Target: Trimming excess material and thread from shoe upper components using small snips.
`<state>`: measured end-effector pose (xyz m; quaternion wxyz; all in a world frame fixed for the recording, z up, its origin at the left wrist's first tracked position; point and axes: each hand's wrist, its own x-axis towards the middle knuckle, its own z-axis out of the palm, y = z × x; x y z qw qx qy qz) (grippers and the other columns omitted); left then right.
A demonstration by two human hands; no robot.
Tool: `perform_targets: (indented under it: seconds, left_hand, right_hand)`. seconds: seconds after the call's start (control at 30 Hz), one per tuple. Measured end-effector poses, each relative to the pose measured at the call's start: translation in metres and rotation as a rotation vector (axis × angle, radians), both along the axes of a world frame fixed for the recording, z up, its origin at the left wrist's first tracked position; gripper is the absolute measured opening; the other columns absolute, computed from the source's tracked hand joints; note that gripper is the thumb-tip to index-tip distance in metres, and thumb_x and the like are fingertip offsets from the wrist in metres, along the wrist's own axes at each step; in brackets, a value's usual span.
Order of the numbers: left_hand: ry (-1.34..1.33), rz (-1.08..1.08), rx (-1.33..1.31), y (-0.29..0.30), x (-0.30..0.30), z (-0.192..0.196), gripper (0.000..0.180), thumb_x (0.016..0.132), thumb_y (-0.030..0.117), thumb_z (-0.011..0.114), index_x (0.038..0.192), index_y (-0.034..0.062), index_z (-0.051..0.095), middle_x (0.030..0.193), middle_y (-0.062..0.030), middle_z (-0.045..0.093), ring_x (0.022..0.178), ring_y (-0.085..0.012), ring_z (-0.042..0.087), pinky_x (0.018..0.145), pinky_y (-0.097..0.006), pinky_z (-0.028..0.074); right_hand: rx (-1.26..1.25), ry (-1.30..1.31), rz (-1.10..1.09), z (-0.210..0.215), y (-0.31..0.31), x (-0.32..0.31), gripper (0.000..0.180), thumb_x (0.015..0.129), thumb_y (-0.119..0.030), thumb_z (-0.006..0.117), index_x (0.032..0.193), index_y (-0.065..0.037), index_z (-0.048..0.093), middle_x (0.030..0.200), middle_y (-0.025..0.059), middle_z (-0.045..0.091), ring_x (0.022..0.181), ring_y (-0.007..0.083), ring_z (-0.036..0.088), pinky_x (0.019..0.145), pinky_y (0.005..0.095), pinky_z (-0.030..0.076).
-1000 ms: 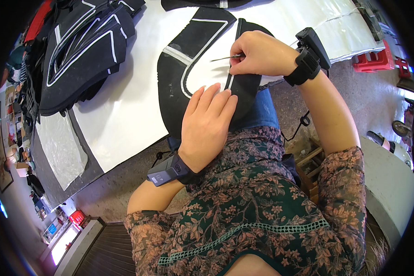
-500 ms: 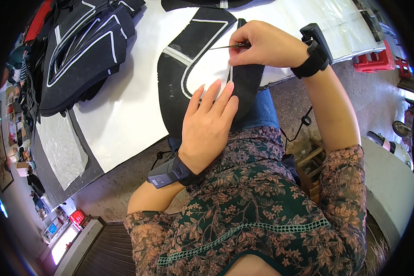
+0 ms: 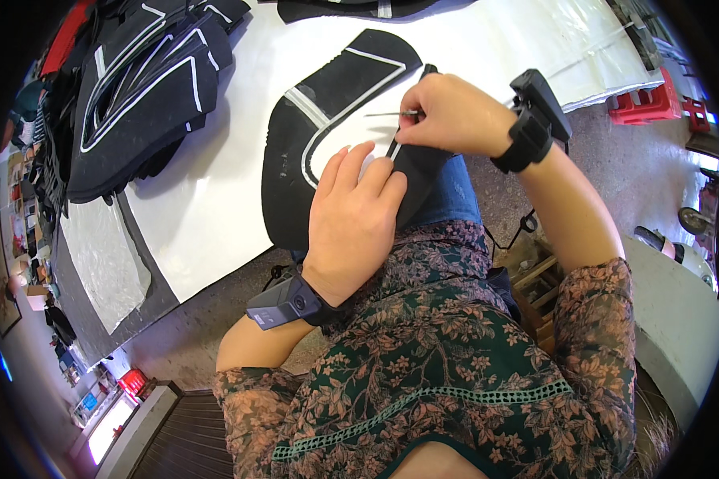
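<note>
A black U-shaped fabric piece point(image 3: 284, 180) with white edging strips lies over the near edge of the white-covered table. My left hand point(image 3: 351, 203) rests on its curved part, fingers stretched out and lying flat. Just beyond, my right hand point(image 3: 451, 120) pinches a thin, pointed metal tool point(image 3: 385, 114), its tip aimed left across the piece's opening. The tool's other end is hidden in my fingers, so its exact kind is unclear. Under that hand runs the piece's right arm, with a white strip beside my left fingertips.
A stack of similar black pieces point(image 3: 152, 104) with white lines stands on the left of the table point(image 3: 208, 223). Another black piece point(image 3: 351, 9) lies at the far edge. Clear plastic sheeting point(image 3: 108, 263) covers the table's left corner. A red stool point(image 3: 647, 104) stands beyond on the right.
The black piece has come nearer and turned slightly clockwise. My right hand has moved nearer with the pointed tool. My left hand has slid slightly left, still flat on the piece.
</note>
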<state>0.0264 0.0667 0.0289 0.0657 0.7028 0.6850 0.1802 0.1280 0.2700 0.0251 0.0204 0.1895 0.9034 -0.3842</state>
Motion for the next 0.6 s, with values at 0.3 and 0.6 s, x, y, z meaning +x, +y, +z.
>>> perform_targets:
  seconds: [0.3, 0.6]
  left_hand:
    - [0.056, -0.081, 0.004, -0.005, -0.006, 0.001, 0.023, 0.083, 0.002, 0.062, 0.105, 0.0052, 0.065, 0.133, -0.0097, 0.062, 0.131, -0.0335, 0.053, 0.111, -0.050, 0.040]
    - [0.045, -0.081, 0.044, 0.004, -0.002, 0.001, 0.025, 0.079, 0.001, 0.062, 0.104, 0.0028, 0.066, 0.126, -0.0125, 0.065, 0.124, -0.0335, 0.058, 0.108, -0.048, 0.044]
  right_hand:
    - [-0.006, -0.059, 0.063, 0.016, 0.022, 0.007, 0.023, 0.077, -0.020, 0.075, 0.082, 0.002, 0.071, 0.066, 0.0115, 0.064, 0.062, 0.0185, 0.060, 0.061, 0.0315, 0.048]
    - [-0.006, 0.012, 0.005, 0.007, 0.020, 0.001, 0.024, 0.076, -0.020, 0.073, 0.079, 0.004, 0.068, 0.064, 0.0119, 0.060, 0.058, 0.0161, 0.054, 0.060, 0.0315, 0.047]
